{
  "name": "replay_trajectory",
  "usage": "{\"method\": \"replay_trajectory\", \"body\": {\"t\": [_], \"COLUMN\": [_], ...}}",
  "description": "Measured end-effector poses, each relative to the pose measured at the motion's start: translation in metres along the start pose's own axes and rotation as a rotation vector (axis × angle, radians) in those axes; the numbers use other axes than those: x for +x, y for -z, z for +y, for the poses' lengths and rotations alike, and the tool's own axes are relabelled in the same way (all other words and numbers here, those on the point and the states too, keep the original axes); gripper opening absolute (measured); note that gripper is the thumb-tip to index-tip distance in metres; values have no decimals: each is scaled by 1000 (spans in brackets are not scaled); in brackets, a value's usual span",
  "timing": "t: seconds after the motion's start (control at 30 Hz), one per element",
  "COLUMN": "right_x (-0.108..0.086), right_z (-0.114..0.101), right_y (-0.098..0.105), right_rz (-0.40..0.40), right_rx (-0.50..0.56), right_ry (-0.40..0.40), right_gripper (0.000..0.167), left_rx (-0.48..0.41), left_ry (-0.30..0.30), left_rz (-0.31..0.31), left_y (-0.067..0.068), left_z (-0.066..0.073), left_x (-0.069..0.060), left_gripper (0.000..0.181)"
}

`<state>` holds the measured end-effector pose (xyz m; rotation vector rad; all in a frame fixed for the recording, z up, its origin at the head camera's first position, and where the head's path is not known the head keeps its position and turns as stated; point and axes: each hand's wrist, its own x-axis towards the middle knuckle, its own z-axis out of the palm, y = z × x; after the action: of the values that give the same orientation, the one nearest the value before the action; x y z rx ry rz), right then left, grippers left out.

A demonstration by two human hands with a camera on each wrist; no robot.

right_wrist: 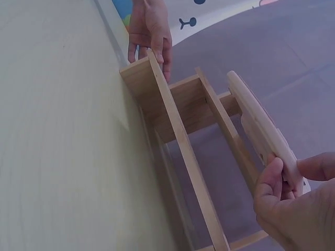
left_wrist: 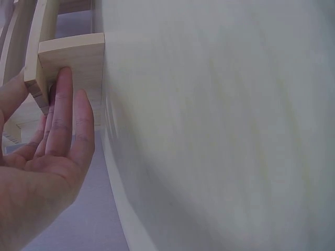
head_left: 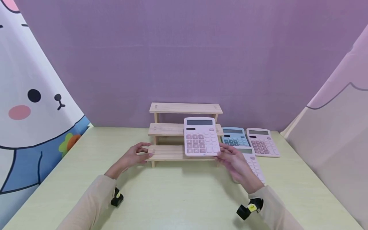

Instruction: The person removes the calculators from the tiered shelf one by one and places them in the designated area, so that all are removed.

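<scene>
A three-tier wooden display shelf (head_left: 169, 152) stands on the table. My left hand (head_left: 134, 154) grips the left end of its lowest board, thumb above and fingers beneath, as the left wrist view shows with the board end (left_wrist: 70, 47). By its lower right corner, my right hand (head_left: 234, 163) pinches a pink calculator (head_left: 201, 136). The calculator is upright in front of the middle and lowest boards, keys facing me. In the right wrist view the calculator (right_wrist: 264, 130) appears edge-on, between thumb and curled fingers (right_wrist: 269, 180); whether it touches a board I cannot tell.
Right of the shelf lie a blue calculator (head_left: 234, 135), a pink calculator (head_left: 262, 143) and another pale pink one (head_left: 256, 164), partly hidden by my right hand. A purple cloth (head_left: 187, 64) hangs behind; a cartoon-print cloth (head_left: 34, 127) borders the left side.
</scene>
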<state>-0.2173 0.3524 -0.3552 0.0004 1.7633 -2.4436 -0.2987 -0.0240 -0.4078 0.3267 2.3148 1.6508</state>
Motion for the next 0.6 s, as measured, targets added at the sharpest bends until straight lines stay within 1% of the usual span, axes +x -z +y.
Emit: {"method": "replay_trajectory", "body": {"t": [0.3, 0.47, 0.6], "right_x": [-6, -10, -15], "right_z": [-5, -7, -8], "right_y": [15, 25, 33], "right_rz": [-34, -45, -56], "right_rx": [13, 8, 19], "right_ry": [15, 17, 30], "right_gripper": [40, 38, 34], "left_rx": [-7, -4, -4], "left_ry": [-7, 0, 5], "left_rz": [-8, -7, -6], "left_y": [0, 0, 0], "left_z": [1, 1, 1], "left_x": [0, 0, 1], "left_gripper": [60, 60, 60]}}
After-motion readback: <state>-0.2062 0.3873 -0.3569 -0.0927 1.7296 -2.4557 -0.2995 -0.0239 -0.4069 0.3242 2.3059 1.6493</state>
